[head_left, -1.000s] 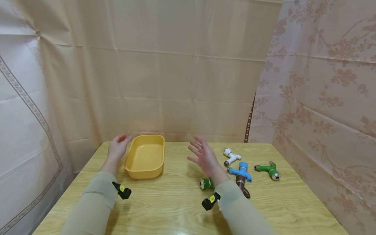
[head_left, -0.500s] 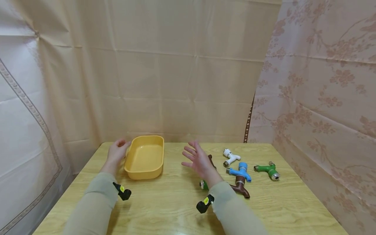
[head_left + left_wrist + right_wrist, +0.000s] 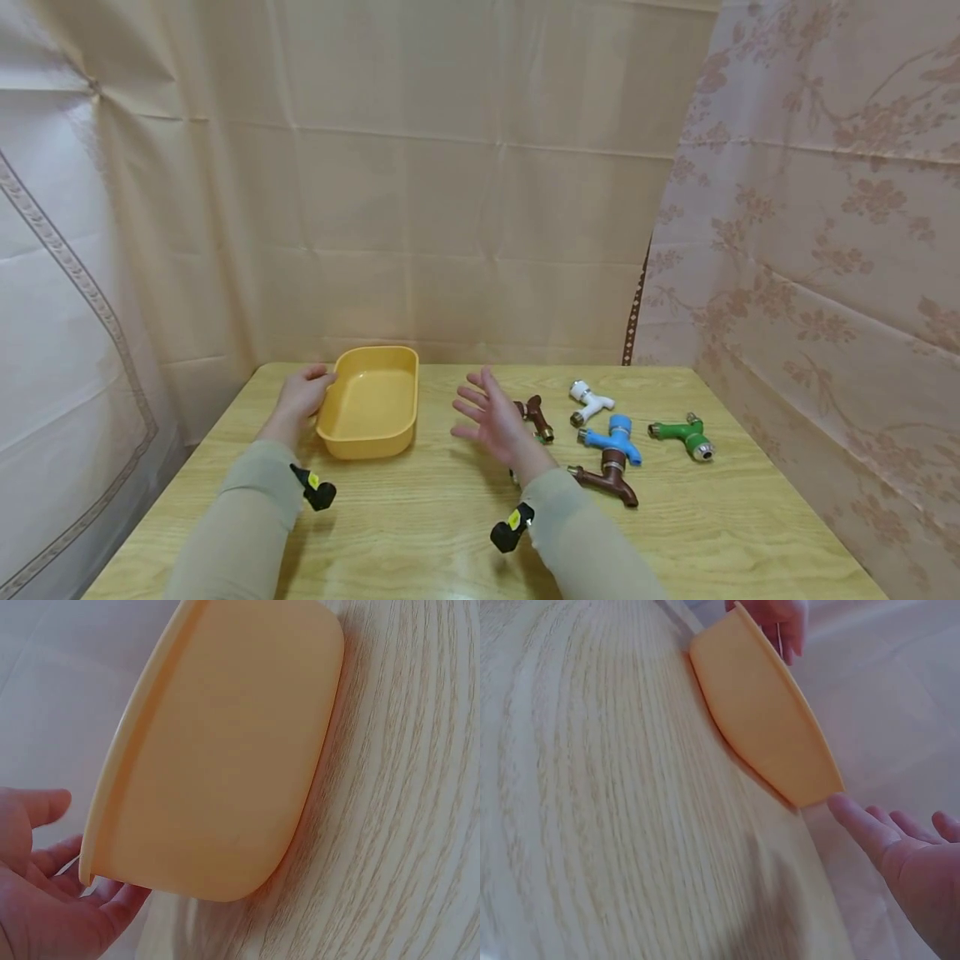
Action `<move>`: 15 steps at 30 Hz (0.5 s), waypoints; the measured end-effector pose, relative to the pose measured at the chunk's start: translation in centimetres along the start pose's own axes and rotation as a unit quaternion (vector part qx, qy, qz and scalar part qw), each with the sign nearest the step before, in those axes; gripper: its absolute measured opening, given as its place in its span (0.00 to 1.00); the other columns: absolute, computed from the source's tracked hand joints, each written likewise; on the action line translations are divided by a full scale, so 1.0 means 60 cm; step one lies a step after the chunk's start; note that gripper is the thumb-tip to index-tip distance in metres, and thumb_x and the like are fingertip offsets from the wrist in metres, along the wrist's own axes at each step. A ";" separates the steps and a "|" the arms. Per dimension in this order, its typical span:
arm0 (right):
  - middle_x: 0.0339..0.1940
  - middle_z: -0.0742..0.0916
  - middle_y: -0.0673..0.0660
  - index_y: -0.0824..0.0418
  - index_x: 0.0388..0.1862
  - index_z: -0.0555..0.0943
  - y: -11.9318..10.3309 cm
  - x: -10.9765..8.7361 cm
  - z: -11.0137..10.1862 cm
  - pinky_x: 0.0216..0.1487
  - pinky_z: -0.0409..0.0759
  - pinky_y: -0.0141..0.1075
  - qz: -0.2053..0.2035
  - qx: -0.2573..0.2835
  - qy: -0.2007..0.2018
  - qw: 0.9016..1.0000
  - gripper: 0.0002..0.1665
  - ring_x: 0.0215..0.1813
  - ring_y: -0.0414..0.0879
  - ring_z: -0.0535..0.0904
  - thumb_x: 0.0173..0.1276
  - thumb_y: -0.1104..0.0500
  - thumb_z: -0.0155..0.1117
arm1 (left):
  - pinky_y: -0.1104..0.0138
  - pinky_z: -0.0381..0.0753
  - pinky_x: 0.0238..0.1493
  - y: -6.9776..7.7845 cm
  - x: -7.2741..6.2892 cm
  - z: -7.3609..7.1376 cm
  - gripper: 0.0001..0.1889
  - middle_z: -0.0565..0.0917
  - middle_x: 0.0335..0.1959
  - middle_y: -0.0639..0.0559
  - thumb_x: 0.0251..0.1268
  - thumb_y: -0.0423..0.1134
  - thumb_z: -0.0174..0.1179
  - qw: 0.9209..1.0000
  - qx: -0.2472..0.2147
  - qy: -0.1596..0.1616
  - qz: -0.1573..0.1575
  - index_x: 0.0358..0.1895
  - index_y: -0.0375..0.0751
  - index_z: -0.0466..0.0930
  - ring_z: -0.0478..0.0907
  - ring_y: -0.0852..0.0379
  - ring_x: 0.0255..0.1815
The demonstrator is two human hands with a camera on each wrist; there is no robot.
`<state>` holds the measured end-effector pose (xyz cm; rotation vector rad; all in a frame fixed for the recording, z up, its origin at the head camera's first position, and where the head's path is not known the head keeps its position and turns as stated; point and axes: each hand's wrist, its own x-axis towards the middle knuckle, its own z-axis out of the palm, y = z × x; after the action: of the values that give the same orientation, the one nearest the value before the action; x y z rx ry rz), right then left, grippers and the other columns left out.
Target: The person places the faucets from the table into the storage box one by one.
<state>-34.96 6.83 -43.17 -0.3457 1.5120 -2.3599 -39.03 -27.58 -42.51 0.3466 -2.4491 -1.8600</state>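
A yellow plastic basin stands on the table's left half. At its left rim is my left hand; in the left wrist view, its fingers lie by the outer wall below the rim, with the thumb apart from it. My right hand hovers in mid-air to the basin's right, fingers spread and holding nothing. Behind and beside this hand lie a brown tap and a mostly hidden green piece. The right wrist view shows the basin beyond my right hand.
Farther right on the wood-grain table lie a white tap, a blue tap, another brown tap and a green tap. The blue and brown ones lie close together. Beige cloth hangs behind the table.
My right hand has moved left and slightly down, toward the basin, uncovering the brown taps. The left hand has come in to the basin's left rim. The basin has stayed almost in place.
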 end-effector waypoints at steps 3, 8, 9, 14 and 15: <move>0.80 0.60 0.70 0.62 0.83 0.51 0.003 0.000 0.003 0.69 0.61 0.68 0.003 -0.001 0.000 1.000 0.48 0.78 0.67 0.57 0.79 0.31 0.42 | 0.49 0.67 0.71 0.000 -0.001 0.001 0.31 0.60 0.77 0.31 0.79 0.37 0.50 1.000 -0.011 -0.002 -0.004 0.78 0.28 0.54 0.63 0.36 0.73; 0.80 0.60 0.71 0.62 0.82 0.51 0.009 0.002 0.006 0.68 0.62 0.69 0.009 0.000 0.000 1.000 0.48 0.78 0.67 0.56 0.80 0.32 0.42 | 0.51 0.74 0.65 -0.003 -0.001 0.002 0.30 0.60 0.76 0.30 0.80 0.36 0.47 1.000 0.010 -0.014 -0.019 0.78 0.28 0.54 0.66 0.36 0.70; 0.80 0.60 0.71 0.62 0.83 0.51 0.010 0.003 0.006 0.68 0.62 0.69 0.009 0.000 0.000 1.000 0.48 0.78 0.68 0.56 0.80 0.31 0.43 | 0.52 0.76 0.62 -0.005 0.000 0.001 0.30 0.60 0.76 0.30 0.80 0.37 0.47 0.999 0.017 -0.016 -0.023 0.78 0.28 0.54 0.68 0.37 0.67; 0.80 0.60 0.70 0.62 0.83 0.51 0.015 0.005 0.008 0.68 0.61 0.69 0.011 0.000 -0.002 1.000 0.50 0.79 0.69 0.53 0.78 0.30 0.44 | 0.57 0.78 0.53 -0.015 0.006 -0.001 0.29 0.62 0.74 0.29 0.81 0.37 0.45 0.999 0.024 -0.022 -0.041 0.78 0.29 0.55 0.71 0.40 0.61; 0.80 0.60 0.70 0.62 0.82 0.52 0.016 0.005 0.008 0.68 0.61 0.69 0.013 0.001 -0.002 1.000 0.50 0.79 0.69 0.53 0.78 0.30 0.44 | 0.56 0.79 0.54 -0.017 0.006 -0.001 0.29 0.62 0.74 0.29 0.81 0.37 0.45 0.999 0.021 -0.023 -0.044 0.78 0.29 0.55 0.71 0.40 0.62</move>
<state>-34.94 5.93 -43.83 -0.3285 1.5039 -2.3399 -39.19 -27.95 -43.47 0.4251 -2.5463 -1.8719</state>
